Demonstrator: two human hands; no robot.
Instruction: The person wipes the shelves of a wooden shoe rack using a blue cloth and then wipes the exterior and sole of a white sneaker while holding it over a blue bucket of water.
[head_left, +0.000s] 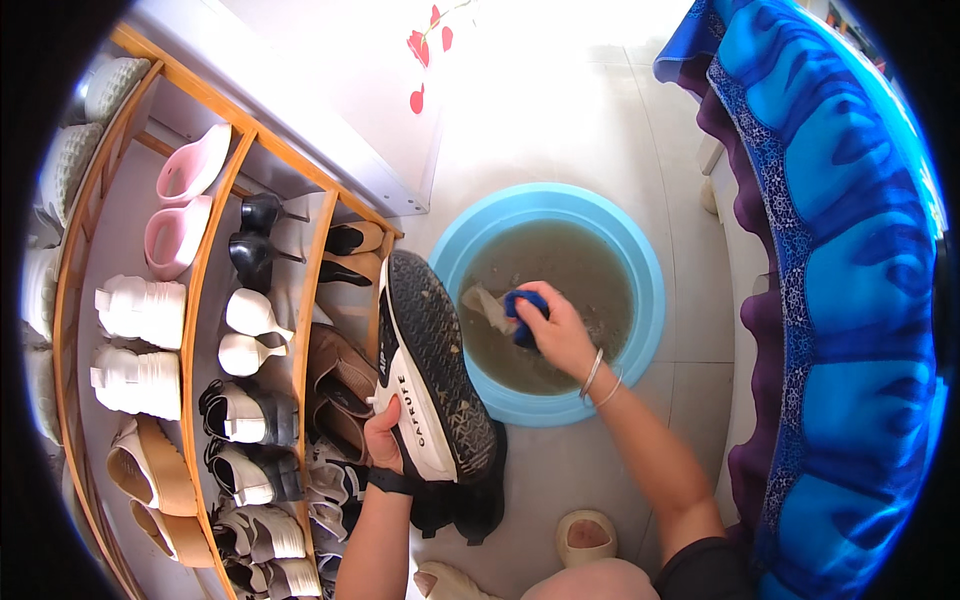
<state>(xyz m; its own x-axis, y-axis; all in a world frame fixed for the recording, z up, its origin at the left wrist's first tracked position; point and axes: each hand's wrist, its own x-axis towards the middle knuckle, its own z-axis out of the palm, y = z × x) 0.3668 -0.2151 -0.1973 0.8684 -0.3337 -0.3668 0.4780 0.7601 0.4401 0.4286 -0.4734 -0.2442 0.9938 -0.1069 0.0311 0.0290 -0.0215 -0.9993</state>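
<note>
My left hand (384, 442) grips a black-and-white sneaker (427, 375) by its side, beside the basin. Its dark patterned sole faces the basin and carries pale specks of dirt; lettering runs along the white midsole. Over the murky water (555, 255) in a light blue plastic basin (645, 300), my right hand (559, 330) is closed on a bunched dark blue cloth (527, 315). A pale, wet-looking piece of cloth (487, 306) trails from beside it at the water; whether the two are joined I cannot tell.
At left stands a wooden-framed shoe rack (196, 300) filled with several pairs. Black shoes (465, 510) sit on the tiled floor (697, 315) below the held sneaker. A blue ruffled cover (847, 300) hangs at right. A white panel (360, 97) stands behind the rack.
</note>
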